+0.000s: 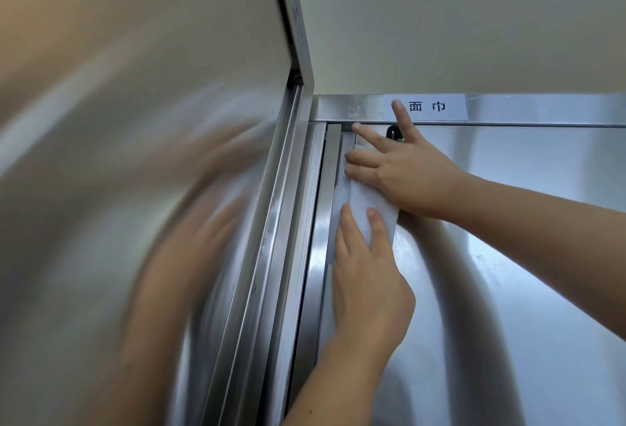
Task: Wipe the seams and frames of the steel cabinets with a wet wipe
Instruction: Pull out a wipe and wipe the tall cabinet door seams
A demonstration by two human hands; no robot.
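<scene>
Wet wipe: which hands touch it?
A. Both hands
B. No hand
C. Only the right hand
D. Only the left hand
A: the left hand and the right hand both press fingers on the wet wipe beside the vertical door frame.

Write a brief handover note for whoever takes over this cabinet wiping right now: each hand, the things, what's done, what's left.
Right hand: open, fingers flat on the top of the wipe.
Left hand: open, fingers pressing the wipe's lower part.
Wipe: laid against the vertical seam at the left edge of the cabinet, just under the label.
Done: can't tell which seams are already wiped.
Left: likely down this seam, then the other frames.
</scene>
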